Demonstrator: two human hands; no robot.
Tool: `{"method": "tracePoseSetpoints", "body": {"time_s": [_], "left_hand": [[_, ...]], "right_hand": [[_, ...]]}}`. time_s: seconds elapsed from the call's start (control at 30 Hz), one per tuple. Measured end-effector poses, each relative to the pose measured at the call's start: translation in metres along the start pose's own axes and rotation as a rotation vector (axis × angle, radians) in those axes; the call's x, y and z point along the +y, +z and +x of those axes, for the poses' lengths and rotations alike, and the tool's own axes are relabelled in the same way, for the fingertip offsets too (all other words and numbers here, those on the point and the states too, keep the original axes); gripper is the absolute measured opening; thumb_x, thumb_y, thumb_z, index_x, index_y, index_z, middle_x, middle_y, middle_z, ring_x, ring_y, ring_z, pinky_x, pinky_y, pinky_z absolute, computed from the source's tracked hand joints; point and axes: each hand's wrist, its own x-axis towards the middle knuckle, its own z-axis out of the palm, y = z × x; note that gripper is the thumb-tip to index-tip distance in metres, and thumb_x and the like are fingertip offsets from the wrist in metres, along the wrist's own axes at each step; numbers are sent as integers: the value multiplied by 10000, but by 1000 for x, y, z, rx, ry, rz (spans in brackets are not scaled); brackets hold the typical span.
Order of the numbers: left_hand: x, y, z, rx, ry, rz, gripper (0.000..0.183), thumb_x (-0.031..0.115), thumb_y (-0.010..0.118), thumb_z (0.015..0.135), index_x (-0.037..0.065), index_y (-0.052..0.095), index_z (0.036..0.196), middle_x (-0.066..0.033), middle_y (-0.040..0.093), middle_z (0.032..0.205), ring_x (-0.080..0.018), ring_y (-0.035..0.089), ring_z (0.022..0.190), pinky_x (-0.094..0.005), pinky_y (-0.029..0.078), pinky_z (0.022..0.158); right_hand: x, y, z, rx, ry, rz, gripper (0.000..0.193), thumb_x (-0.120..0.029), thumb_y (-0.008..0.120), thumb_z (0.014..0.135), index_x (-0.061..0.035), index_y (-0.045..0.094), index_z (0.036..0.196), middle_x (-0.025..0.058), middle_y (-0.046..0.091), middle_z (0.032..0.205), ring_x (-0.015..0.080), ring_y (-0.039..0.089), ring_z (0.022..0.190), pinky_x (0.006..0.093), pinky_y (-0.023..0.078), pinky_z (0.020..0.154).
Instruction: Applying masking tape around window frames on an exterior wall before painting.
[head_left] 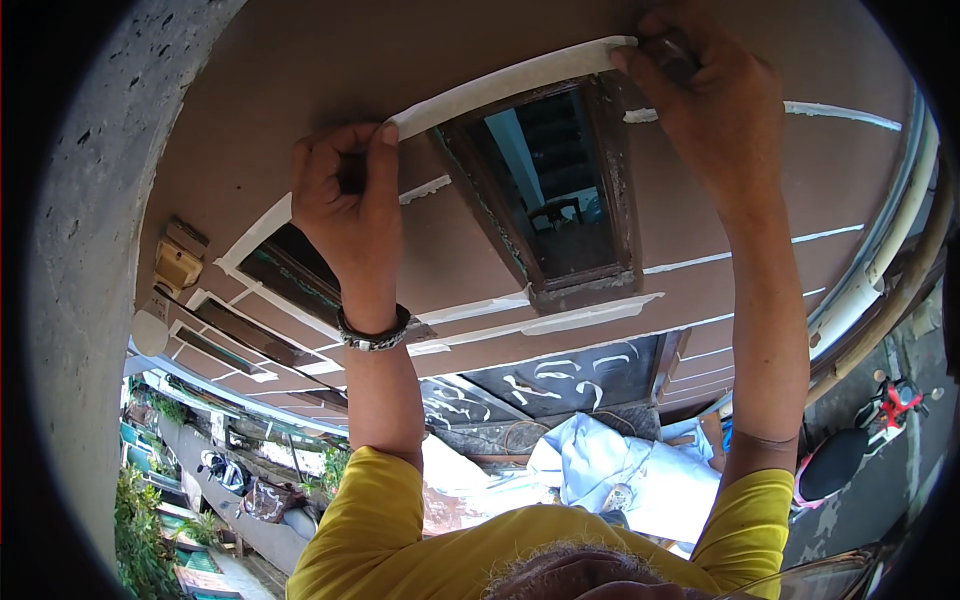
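Both my arms reach up to a brown wall [690, 200] around a small window [545, 190] with a dark wooden frame. A pale strip of masking tape [510, 82] stretches between my hands, just above the window's top edge. My left hand [345, 205] is closed, its thumb and fingers pinching the strip's left end. Higher up, my right hand [725, 115] is closed at the strip's right end, thumb against the tape. Something dark and rounded shows within the right hand's fingers; I cannot tell what it is.
White tape strips [590, 315] line the wall. A rough grey concrete edge [85, 200] runs close on the left. Below lie blue-white sheeting [625, 470] and a dark panel [560, 380] with curled white scraps. A red motorbike [900, 395] stands lower right, near pipes [850, 310].
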Motion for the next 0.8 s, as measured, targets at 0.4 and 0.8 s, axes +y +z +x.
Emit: {"method": "tracePoseSetpoints", "body": {"time_s": [0.4, 0.8], "left_hand": [[0, 1, 0, 21, 22, -8, 100, 81, 761, 792, 25, 684, 822, -32, 597, 822, -97, 570, 688, -235, 454, 626], [-2, 3, -1, 32, 24, -18, 87, 71, 759, 790, 29, 684, 806, -27, 599, 826, -100, 568, 695, -235, 447, 628]], "right_hand": [[7, -2, -7, -67, 6, -138, 247, -210, 762, 809, -96, 671, 1009, 73, 733, 903, 174, 717, 841, 300, 545, 709], [8, -1, -7, -84, -12, -169, 246, -221, 754, 818, -110, 667, 1019, 45, 727, 902, 168, 714, 835, 296, 542, 709]]}}
